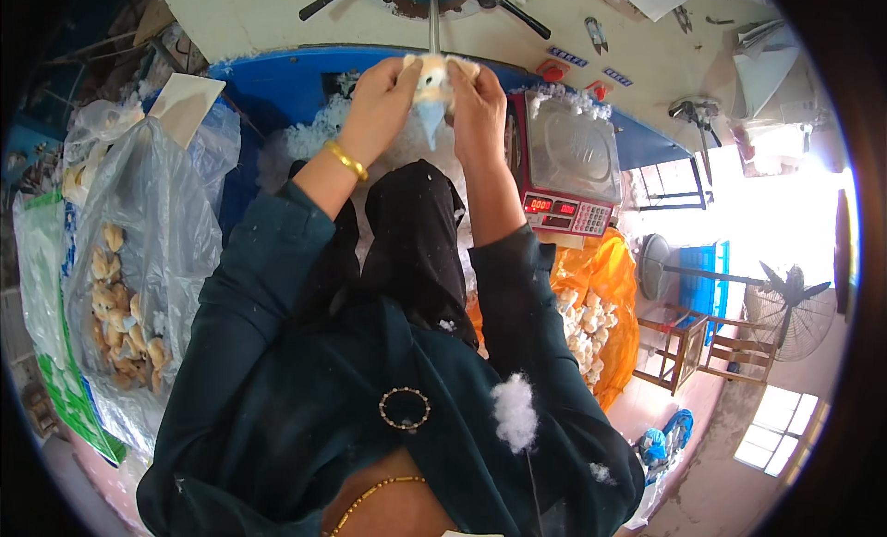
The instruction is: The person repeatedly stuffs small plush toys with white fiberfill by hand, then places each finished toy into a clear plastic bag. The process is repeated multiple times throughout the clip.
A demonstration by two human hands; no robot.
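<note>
Up against the end of a thin metal tube (433, 27), both my hands hold a small cream and tan plush toy skin (431, 80) with a pale blue pointed piece hanging down. My left hand (381, 101), with a gold bangle on its wrist, pinches the toy's left side. On the other side, the fingers of my right hand (478, 110) are closed round its right edge. Whether the tube's tip goes inside the toy is hidden. Loose white stuffing fibre (319, 126) lies below and beside my hands, over the blue tray.
To the right stands a red weighing scale (568, 158) with a metal pan. Below it an orange bag (612, 297) holds several pale plush pieces. At left, a clear plastic bag (152, 223) contains tan plush pieces. Black handles (330, 1) flank the tube. Thread snips (596, 35) lie on the machine panel.
</note>
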